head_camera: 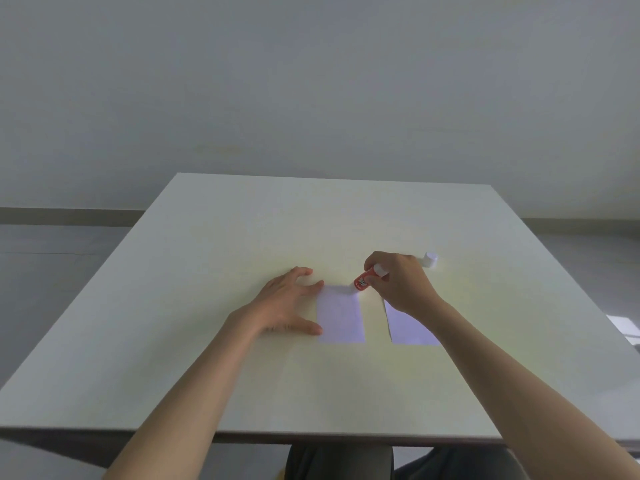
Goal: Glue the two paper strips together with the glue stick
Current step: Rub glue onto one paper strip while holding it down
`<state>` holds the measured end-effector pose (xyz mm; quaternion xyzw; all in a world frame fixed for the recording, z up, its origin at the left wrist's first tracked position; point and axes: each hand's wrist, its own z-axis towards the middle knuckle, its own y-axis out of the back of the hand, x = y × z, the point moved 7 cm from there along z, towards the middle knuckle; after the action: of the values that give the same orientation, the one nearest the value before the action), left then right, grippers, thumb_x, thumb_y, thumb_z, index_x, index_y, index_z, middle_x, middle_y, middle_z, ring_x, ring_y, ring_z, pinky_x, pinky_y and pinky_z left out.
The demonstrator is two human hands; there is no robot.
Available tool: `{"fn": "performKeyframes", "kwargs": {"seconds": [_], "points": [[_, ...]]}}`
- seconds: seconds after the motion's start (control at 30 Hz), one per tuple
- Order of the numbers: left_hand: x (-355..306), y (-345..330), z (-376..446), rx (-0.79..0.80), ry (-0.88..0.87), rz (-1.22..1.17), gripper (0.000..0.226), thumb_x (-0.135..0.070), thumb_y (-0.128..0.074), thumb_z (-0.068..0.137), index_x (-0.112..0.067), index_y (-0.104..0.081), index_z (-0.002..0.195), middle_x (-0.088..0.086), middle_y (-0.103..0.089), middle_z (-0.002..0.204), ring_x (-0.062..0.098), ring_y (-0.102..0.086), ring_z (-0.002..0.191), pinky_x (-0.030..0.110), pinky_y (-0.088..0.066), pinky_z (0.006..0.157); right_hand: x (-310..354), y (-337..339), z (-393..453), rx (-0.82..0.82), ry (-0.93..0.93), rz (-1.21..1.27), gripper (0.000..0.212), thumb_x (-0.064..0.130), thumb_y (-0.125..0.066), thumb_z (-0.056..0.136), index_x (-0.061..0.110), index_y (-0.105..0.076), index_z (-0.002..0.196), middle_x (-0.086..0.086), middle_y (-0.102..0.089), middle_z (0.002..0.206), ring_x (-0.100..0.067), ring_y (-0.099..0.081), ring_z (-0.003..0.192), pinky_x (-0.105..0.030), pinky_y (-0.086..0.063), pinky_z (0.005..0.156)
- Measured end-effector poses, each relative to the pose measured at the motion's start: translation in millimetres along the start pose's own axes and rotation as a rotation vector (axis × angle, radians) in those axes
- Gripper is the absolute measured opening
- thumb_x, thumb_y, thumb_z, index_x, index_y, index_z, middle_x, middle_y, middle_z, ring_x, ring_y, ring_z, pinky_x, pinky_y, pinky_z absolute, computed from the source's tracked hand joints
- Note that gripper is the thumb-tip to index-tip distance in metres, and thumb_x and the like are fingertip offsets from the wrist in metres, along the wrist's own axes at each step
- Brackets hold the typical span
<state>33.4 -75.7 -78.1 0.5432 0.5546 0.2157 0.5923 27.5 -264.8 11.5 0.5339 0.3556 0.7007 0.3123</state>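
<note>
— While the table point(207, 341) was mostly bare, what did you see near the middle of the frame, going from left to right?

— First came the left hand point(287, 303). It was open and flat, fingers spread, holding nothing. Its fingertips and thumb touched the left edge of the left paper strip point(341, 315) and seemed to pin it down.

— And which way did that strip lie?

— Its long side ran from near the person up toward the top of the frame. The far short end was the end closest to the glue.

— Where was the glue?

— Just right of that far end. The right hand point(398, 282) was closed around the red glue stick point(363, 279). The stick was tilted, its tip pointing down and to the left, right at the top right corner of the left strip. I could not tell if the tip was touching the paper.

— What about the other strip?

— The right paper strip point(408, 327) lay just beside the first one, with a gap of table between them. The right wrist covered part of it.

— Anything more to the right?

— A small white cap point(430, 259) stood behind the right hand, toward the upper right.

— So what mattered next?

— I think the stick had to rub leftward across that far end, so the right hand was the nearer one for it.
</note>
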Motion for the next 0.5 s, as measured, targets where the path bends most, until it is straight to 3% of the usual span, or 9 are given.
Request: {"fn": "performKeyframes", "kwargs": {"seconds": [0.07, 0.23, 0.5], "points": [[0.9, -0.4, 0.2, 0.002, 0.001, -0.005, 0.096, -0.061, -0.072, 0.064, -0.038, -0.025, 0.145, -0.012, -0.006, 0.157, 0.011, -0.006, 0.145, 0.032, -0.01, 0.115, 7.6, 0.3, -1.0, -0.016, 0.029, -0.024, 0.009, 0.006, -0.057, 0.081, 0.007, -0.063, 0.087, 0.002, -0.052, 0.062, -0.02, -0.046, 0.06, -0.03, -0.036, 0.055], [3.5, -1.7, 0.7, 0.01, 0.011, -0.012, 0.097, -0.062, -0.073, 0.063, -0.039, -0.025, 0.145, -0.014, -0.005, 0.157, 0.011, -0.006, 0.145, 0.032, -0.011, 0.115, 19.1, -2.1, -4.0, 0.011, 0.048, -0.061, 0.009, 0.007, -0.056, 0.083, 0.006, -0.062, 0.089, -0.003, -0.055, 0.073, -0.025, -0.051, 0.07, -0.037, -0.046, 0.063], [4.8, -1.3, 3.2, 0.016, 0.038, -0.018, 0.1, -0.065, -0.072, 0.057, -0.042, -0.027, 0.143, -0.015, -0.006, 0.157, 0.013, -0.01, 0.145, 0.036, -0.019, 0.117, 24.0, -5.6, -24.2, 0.062, 0.047, -0.11, 0.009, 0.015, -0.056, 0.087, 0.01, -0.062, 0.092, -0.009, -0.065, 0.087, -0.03, -0.059, 0.08, -0.037, -0.047, 0.067]]}}
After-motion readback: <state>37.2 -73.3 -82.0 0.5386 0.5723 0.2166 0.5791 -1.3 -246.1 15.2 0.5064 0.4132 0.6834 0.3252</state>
